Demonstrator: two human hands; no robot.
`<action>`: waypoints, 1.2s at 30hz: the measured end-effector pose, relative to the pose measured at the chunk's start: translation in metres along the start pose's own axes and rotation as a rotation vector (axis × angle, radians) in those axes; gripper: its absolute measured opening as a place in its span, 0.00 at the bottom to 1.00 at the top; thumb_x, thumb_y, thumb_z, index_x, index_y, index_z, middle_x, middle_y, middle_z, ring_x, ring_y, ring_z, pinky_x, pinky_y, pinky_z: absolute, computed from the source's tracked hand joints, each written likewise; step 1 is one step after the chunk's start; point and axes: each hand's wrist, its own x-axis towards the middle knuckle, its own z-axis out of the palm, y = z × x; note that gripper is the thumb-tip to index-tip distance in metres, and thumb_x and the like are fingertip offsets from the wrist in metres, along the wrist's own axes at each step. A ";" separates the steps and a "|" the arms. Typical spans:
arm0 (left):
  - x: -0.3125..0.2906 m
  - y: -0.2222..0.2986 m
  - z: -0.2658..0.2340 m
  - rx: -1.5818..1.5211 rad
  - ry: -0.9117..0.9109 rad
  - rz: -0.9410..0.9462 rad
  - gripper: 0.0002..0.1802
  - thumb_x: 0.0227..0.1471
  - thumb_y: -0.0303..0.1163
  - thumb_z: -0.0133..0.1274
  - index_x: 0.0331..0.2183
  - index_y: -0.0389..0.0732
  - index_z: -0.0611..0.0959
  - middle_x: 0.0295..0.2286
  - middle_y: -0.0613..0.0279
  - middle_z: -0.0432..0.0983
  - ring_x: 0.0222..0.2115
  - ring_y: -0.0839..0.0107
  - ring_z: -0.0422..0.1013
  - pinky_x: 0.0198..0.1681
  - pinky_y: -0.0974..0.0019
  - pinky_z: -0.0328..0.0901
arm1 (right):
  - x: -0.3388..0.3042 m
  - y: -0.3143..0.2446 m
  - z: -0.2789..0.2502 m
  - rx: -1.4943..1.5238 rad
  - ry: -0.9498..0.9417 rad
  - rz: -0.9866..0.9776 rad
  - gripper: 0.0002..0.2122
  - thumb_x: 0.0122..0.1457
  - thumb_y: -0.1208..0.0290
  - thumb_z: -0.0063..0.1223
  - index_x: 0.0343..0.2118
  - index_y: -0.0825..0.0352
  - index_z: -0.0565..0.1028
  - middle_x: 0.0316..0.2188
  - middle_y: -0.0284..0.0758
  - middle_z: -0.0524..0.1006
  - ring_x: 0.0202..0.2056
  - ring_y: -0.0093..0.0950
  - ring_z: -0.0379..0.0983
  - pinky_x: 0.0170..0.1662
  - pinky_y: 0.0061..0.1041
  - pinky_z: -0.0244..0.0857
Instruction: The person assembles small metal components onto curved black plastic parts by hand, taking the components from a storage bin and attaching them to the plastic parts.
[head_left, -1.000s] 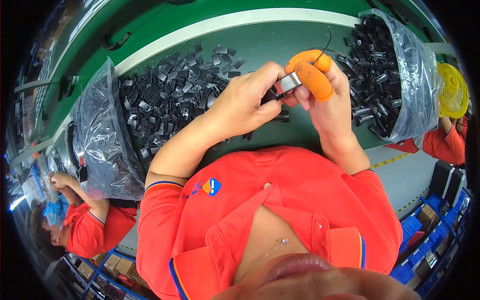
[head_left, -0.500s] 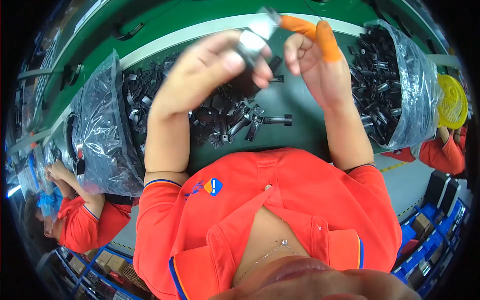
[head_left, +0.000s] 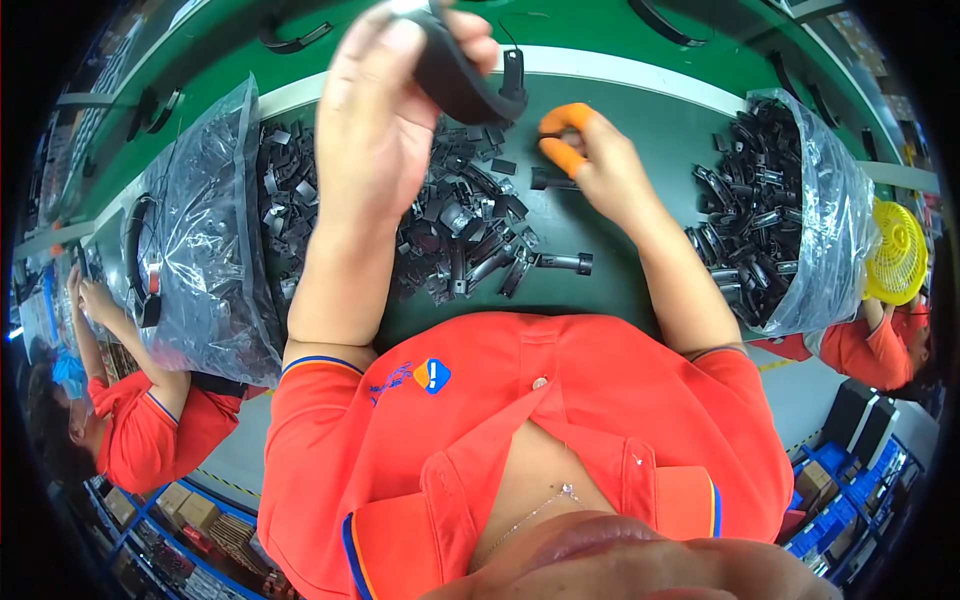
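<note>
High on the left, my left hand is closed round a black curved headband, whose far end hooks upward past the fingers. Orange covers sit on the thumb and index finger of my right hand, which is low over the green table. Those two fingertips are curled together in a pinch, with something dark and small between them that I cannot make out. Just below them a black plastic arm piece lies on the table, partly under the hand. A loose heap of black plastic parts spreads between my forearms.
Clear plastic bags of black parts stand at the left and right. A yellow fan is beyond the right bag. Other headbands lie on the green surface past the white ledge. Co-workers in red sit on both sides.
My left hand has moved up and away with the headband. The right hand has dropped from beside it to the table, its raised orange fingers now curled into a pinch.
</note>
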 end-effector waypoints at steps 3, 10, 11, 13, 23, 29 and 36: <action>-0.012 -0.012 0.022 0.138 -0.053 -0.097 0.16 0.54 0.33 0.43 0.42 0.32 0.69 0.32 0.54 0.73 0.34 0.69 0.71 0.41 0.67 0.64 | -0.020 -0.010 -0.017 0.651 0.258 0.126 0.08 0.51 0.79 0.51 0.35 0.72 0.70 0.34 0.32 0.72 0.32 0.19 0.68 0.38 0.19 0.63; -0.036 -0.043 0.042 0.298 -0.215 -0.239 0.17 0.53 0.29 0.45 0.44 0.32 0.67 0.36 0.55 0.71 0.38 0.71 0.69 0.43 0.70 0.63 | -0.048 -0.040 -0.032 1.134 0.467 0.019 0.11 0.53 0.80 0.49 0.41 0.71 0.69 0.33 0.34 0.72 0.31 0.21 0.68 0.39 0.23 0.62; -0.038 -0.046 0.041 0.325 -0.216 -0.214 0.18 0.52 0.28 0.47 0.44 0.31 0.67 0.37 0.54 0.71 0.39 0.69 0.69 0.42 0.70 0.64 | -0.046 -0.045 -0.033 1.225 0.435 -0.058 0.10 0.52 0.81 0.49 0.38 0.70 0.70 0.33 0.35 0.72 0.31 0.22 0.67 0.40 0.24 0.62; -0.040 -0.049 0.041 0.389 -0.215 -0.163 0.19 0.51 0.28 0.49 0.44 0.30 0.68 0.37 0.54 0.72 0.39 0.69 0.70 0.42 0.70 0.65 | -0.046 -0.043 -0.033 1.194 0.454 -0.059 0.09 0.52 0.81 0.50 0.37 0.70 0.70 0.33 0.35 0.72 0.31 0.22 0.66 0.40 0.24 0.61; -0.045 -0.051 0.043 0.433 -0.227 -0.104 0.19 0.46 0.26 0.54 0.42 0.32 0.71 0.36 0.56 0.73 0.37 0.71 0.71 0.41 0.71 0.66 | -0.047 -0.042 -0.031 0.789 0.400 -0.220 0.10 0.47 0.81 0.55 0.34 0.68 0.71 0.39 0.31 0.64 0.40 0.21 0.62 0.44 0.20 0.56; -0.045 -0.049 0.043 0.591 -0.346 -0.111 0.17 0.48 0.28 0.52 0.42 0.33 0.72 0.34 0.55 0.73 0.35 0.70 0.72 0.39 0.70 0.66 | -0.048 -0.055 -0.033 1.062 0.372 -0.100 0.19 0.50 0.71 0.55 0.44 0.68 0.66 0.45 0.34 0.64 0.44 0.23 0.62 0.46 0.21 0.55; -0.054 -0.061 0.045 0.473 -0.353 -0.125 0.17 0.51 0.31 0.48 0.42 0.33 0.69 0.36 0.58 0.69 0.37 0.72 0.68 0.42 0.70 0.62 | -0.048 -0.048 -0.029 0.932 0.296 -0.087 0.11 0.57 0.73 0.45 0.40 0.73 0.72 0.38 0.41 0.74 0.37 0.27 0.72 0.41 0.24 0.66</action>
